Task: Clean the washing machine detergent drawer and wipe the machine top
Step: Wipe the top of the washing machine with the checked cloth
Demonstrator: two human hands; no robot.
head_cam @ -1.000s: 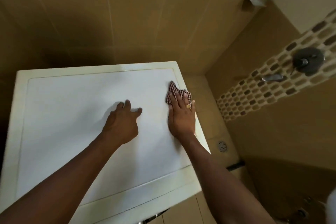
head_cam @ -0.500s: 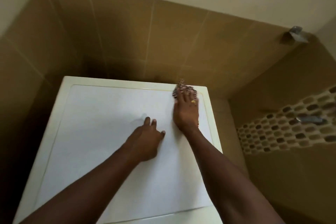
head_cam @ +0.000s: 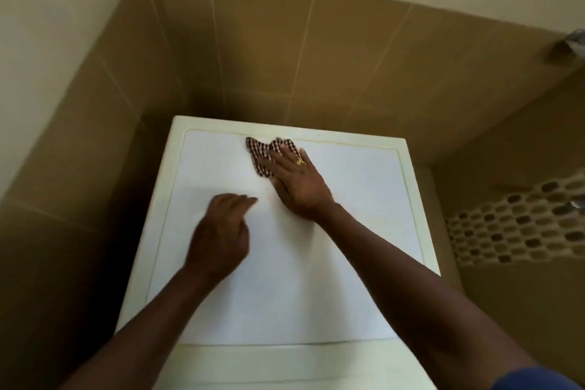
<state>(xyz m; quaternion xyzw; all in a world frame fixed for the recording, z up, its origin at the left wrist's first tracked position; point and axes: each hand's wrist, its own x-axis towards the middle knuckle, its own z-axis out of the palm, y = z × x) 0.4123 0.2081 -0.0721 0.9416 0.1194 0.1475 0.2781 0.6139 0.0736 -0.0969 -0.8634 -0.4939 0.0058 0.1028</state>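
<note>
Washing machine's flat white top (head_cam: 285,279), cream-rimmed, gets wiped: right hand (head_cam: 297,182) presses flat-fingered on the crumpled red-checked cloth (head_cam: 258,152) by the back rim, left hand (head_cam: 220,234) loose and empty mid-panel, so best even pressure, overlapping strokes.

- The room is dim and brownish; the white machine top (head_cam: 332,247) looks brightest, almost washed out.
- Dark shadow fills the lower left of the frame.
- The left hand (head_cam: 218,241) is smeared with blur.
- Near the edges the wall lines (head_cam: 217,41) bend.
</note>
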